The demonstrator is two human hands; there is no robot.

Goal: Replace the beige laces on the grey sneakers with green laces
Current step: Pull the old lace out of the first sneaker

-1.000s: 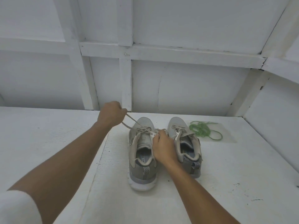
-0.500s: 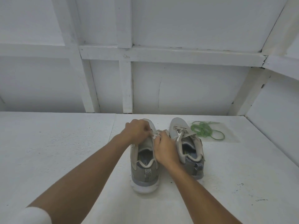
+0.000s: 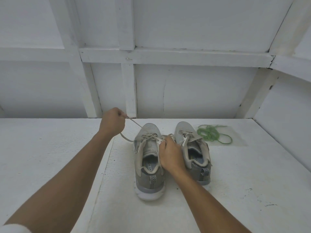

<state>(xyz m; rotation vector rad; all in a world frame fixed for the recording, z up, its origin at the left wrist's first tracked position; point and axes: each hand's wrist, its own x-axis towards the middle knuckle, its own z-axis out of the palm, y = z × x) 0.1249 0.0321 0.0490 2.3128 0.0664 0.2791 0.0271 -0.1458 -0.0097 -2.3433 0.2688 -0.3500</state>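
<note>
Your left hand [image 3: 112, 121] pinches the beige lace [image 3: 134, 122], which runs taut up and leftward from the grey sneaker [image 3: 150, 129]; your right hand [image 3: 170, 153] pinches that shoe's eyelet edge; green laces [image 3: 212, 134] lie beyond, to the right

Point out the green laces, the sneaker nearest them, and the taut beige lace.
green laces [image 3: 208, 134], head view, middle of the tangle.
nearest sneaker [image 3: 183, 128], head view, toe cap.
beige lace [image 3: 134, 122], head view, taut stretch.
</note>
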